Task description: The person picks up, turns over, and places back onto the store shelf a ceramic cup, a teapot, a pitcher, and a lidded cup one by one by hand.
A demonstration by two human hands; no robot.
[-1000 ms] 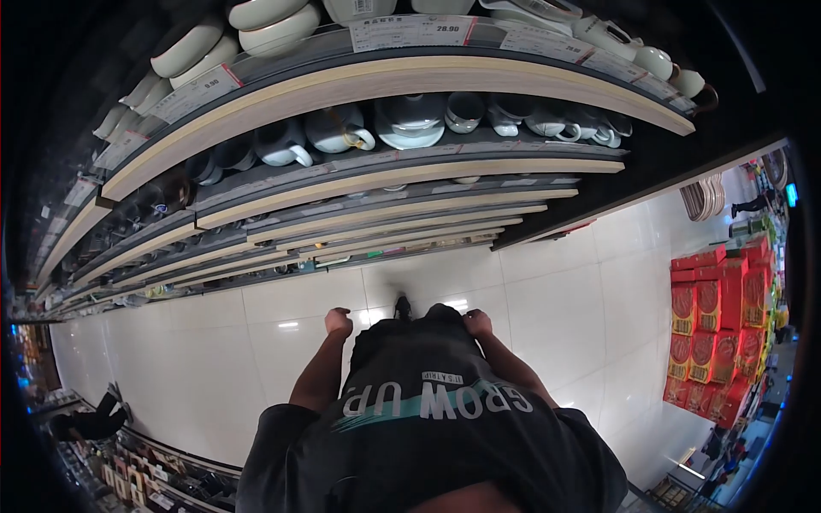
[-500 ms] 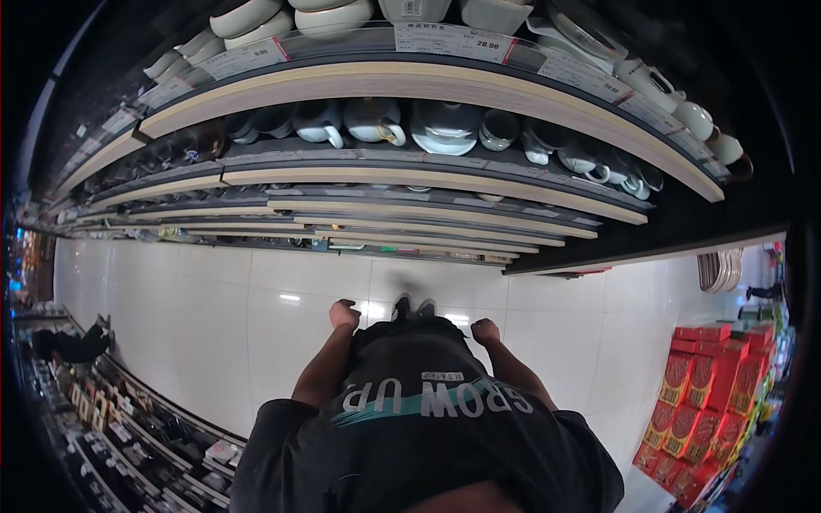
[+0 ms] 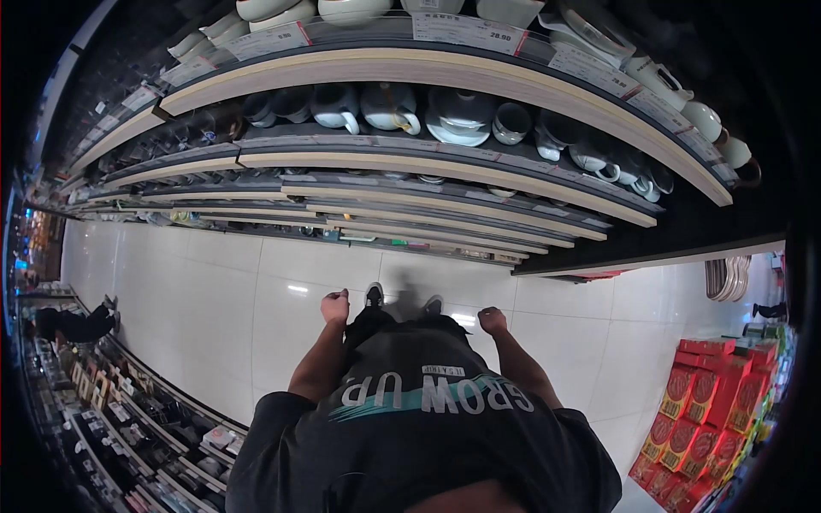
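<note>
Shoes (image 3: 374,296) have spread wider apart; left hand (image 3: 334,306) and right hand (image 3: 492,320) loosely curled, can't tell if holding anything. Mugs (image 3: 332,106) sit on shelf (image 3: 428,163) ahead, well apart from both hands.

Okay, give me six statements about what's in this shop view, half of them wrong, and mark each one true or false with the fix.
1. The left hand is apart from the shelves. True.
2. The right hand grips a mug. False: nothing shows in it; the mugs stand on the shelves.
3. The dark shirt bears printed lettering. True.
4. The floor is dark carpet. False: it is pale, shiny tile.
5. Red boxes are stacked to the person's right. True.
6. The price labels on the nearest shelf edge are bright green. False: they are mostly white.
</note>
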